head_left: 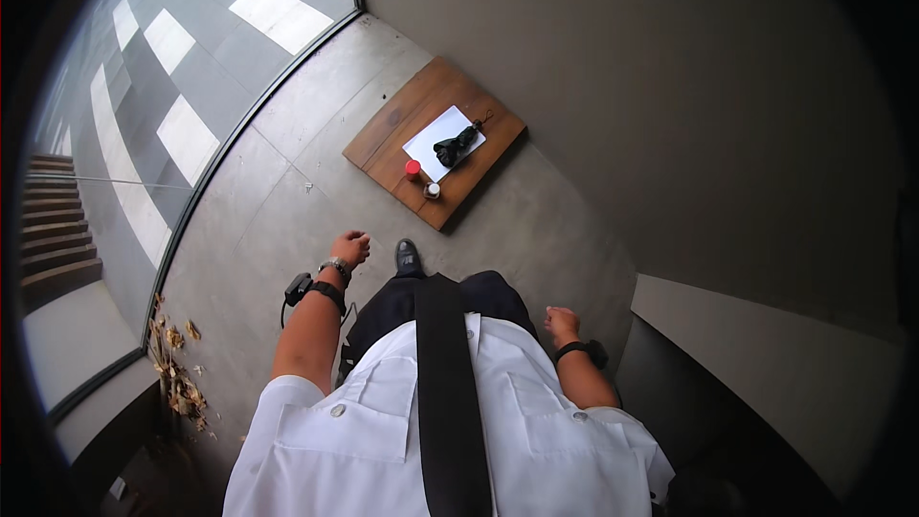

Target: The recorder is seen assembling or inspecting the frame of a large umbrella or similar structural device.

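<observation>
My left hand (351, 247) hangs out ahead of my left hip, fingers loosely curled and nothing visible in them. By my right hip, my right hand (563, 323) is also curled closed, and no object shows in it. Neither hand touches anything. Beyond them stands a low wooden table (388, 141), nearer to the left hand. On it a white sheet (443, 127) lies under a black folded umbrella (455, 147) with a strap loop at its far end. At the table's near left side are a red-capped container (413, 169) and a small white-capped jar (433, 191).
A grey concrete floor (278, 220) surrounds the table. Glass in a dark frame (251, 115) curves along the left, and a dark grey wall (651, 86) rises on the right. Dry leaves (177, 373) lie at the lower left. A pale ledge (756, 330) stands at the right.
</observation>
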The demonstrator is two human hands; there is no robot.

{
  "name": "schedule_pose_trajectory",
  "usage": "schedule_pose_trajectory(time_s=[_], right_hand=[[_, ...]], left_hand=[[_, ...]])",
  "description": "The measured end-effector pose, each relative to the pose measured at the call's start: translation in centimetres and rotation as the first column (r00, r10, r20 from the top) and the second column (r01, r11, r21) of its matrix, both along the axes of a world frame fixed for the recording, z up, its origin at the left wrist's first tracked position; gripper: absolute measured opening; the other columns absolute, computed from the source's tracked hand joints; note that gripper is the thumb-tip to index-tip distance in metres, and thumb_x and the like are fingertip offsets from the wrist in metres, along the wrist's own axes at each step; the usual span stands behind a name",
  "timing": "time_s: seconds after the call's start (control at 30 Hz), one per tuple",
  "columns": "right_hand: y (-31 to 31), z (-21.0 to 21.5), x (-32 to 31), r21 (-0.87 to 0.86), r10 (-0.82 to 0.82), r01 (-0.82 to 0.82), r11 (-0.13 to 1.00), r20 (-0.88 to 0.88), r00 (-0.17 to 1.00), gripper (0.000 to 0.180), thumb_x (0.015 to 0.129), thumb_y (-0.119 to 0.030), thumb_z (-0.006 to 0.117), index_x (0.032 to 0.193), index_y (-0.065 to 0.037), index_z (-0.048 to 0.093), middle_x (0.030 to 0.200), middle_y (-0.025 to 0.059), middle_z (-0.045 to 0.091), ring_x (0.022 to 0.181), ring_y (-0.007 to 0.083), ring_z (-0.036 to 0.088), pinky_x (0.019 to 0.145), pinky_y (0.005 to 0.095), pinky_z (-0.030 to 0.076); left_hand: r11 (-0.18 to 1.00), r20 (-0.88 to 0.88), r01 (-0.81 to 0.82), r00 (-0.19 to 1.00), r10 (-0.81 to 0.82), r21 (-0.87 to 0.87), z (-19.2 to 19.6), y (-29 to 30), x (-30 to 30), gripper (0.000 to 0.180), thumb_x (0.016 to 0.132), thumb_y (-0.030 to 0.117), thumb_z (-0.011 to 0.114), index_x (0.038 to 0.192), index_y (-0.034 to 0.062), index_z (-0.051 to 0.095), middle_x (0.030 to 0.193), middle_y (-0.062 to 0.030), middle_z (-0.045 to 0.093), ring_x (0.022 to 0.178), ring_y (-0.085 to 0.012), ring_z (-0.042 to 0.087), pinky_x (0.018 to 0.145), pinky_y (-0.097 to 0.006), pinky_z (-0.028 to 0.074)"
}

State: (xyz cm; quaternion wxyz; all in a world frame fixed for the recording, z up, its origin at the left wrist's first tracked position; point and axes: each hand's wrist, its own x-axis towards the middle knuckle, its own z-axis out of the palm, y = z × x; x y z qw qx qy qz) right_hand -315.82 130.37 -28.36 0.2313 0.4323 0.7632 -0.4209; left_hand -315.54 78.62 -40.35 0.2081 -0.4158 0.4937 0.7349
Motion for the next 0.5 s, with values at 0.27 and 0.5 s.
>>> schedule_pose_trajectory(time_s=[0.27, 0.5], right_hand=[[3.7, -6.2, -20.8, -0.053, 0.236, -0.232, 0.971, 0.089, 0.968, 0.029, 0.089, -0.027, 0.056, 0.068, -0.006, 0.053, 0.06, 0.0017, 0.05, 0.051, 0.0125, 0.051, 0.046, 0.0261, 0.041], [-3.8, -11.2, -43.1, 0.237, 0.94, -0.923, 0.304, 0.082, 0.33, 0.033, 0.074, -0.032, 0.068, 0.083, 0.0, 0.064, 0.088, 0.0194, 0.064, 0.09, 0.0365, 0.06, 0.078, 0.0427, 0.047]], left_hand=[[0.939, -0.113, -0.124, 0.989, 0.092, -0.321, 10.2, 6.3, -9.5, 0.029, 0.087, 0.017, 0.06, 0.11, 0.0011, 0.058, 0.09, -0.0082, 0.065, 0.077, -0.0134, 0.061, 0.065, -0.026, 0.049], [0.816, 0.134, -0.345, 0.883, 0.45, -0.464, 5.8, 16.3, -5.5, 0.027, 0.083, 0.016, 0.064, 0.105, 0.0024, 0.06, 0.086, -0.0059, 0.064, 0.066, -0.0108, 0.059, 0.058, -0.025, 0.049]])
